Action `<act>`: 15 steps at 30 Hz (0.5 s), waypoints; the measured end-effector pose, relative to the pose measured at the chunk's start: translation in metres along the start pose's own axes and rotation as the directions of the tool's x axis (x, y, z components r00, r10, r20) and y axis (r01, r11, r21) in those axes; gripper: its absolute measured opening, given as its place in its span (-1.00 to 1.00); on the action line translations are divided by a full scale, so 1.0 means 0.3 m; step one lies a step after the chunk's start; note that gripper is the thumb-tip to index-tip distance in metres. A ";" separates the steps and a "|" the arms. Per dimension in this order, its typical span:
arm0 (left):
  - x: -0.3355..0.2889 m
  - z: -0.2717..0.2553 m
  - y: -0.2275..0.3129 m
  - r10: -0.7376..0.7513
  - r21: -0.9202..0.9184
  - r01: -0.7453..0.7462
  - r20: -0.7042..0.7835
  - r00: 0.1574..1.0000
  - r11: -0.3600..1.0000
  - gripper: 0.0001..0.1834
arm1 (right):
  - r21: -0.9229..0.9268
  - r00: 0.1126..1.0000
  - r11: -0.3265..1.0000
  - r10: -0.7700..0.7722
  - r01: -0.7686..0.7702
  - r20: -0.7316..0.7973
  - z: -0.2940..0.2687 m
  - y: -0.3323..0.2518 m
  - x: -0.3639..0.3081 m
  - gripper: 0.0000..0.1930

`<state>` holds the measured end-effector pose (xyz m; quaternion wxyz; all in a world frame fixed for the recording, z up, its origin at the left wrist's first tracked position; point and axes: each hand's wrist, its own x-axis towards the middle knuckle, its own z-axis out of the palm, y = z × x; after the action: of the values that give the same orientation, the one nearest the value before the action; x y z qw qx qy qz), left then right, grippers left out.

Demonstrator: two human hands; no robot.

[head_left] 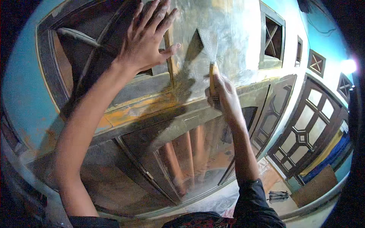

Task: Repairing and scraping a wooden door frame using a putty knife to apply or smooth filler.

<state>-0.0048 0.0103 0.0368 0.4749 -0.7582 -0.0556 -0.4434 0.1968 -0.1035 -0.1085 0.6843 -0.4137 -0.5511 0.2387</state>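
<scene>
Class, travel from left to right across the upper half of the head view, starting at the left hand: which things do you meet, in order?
Left hand → scraper → larger crossed window → narrow window → smaller crossed window → bright lamp.

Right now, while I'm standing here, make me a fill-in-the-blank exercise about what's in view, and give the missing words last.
1. The hand holding the scraper is the person's ____ one.
2. The other hand, fingers spread, holds ____.
3. In the picture, the scraper's blade is ____ its handle.
4. Right of the scraper, the nearest small window has bars crossed like the letter ____.

Missing words: right; nothing; above; X.
</scene>
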 end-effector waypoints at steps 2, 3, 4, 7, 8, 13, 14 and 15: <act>0.007 -0.016 0.014 -0.007 0.100 0.005 0.020 1.000 0.995 -0.17 | 0.079 0.998 0.995 0.056 -0.058 0.033 0.009 0.067 -0.061 -0.53; 0.011 -0.021 0.029 -0.019 0.189 0.012 0.036 0.999 0.982 -0.14 | 0.035 0.995 0.995 0.096 -0.096 -0.004 0.014 0.087 -0.106 -0.54; 0.006 -0.026 0.035 -0.042 0.219 0.026 0.069 0.997 0.975 -0.01 | 0.000 0.999 0.999 0.032 -0.032 0.006 0.012 0.141 -0.139 -0.55; -0.029 -0.032 0.077 -0.036 0.087 0.026 0.107 0.994 0.996 -0.02 | 0.092 0.997 0.994 0.052 -0.056 0.054 -0.003 0.252 -0.223 -0.55; -0.038 -0.071 0.102 -0.055 0.150 0.023 0.215 0.975 0.988 0.13 | 0.098 0.993 0.989 0.108 -0.112 0.040 0.015 0.241 -0.252 -0.55; -0.094 -0.072 0.105 -0.018 0.089 -0.006 0.271 0.962 0.996 0.12 | 0.168 0.984 0.969 0.180 -0.179 0.008 0.067 0.351 -0.341 -0.63; -0.100 -0.073 0.103 -0.018 0.077 -0.003 0.274 0.962 0.997 0.12 | 0.184 0.977 0.960 0.210 -0.211 0.026 0.089 0.343 -0.351 -0.65; -0.105 -0.071 0.102 -0.019 0.065 0.001 0.275 0.961 0.998 0.12 | 0.167 0.979 0.965 0.204 -0.202 0.003 0.107 0.371 -0.354 -0.66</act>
<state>-0.0216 -0.0120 -0.0032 0.4844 -0.7966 -0.1390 -0.3339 0.1510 -0.1164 -0.2584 0.6924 -0.4110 -0.4790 0.3496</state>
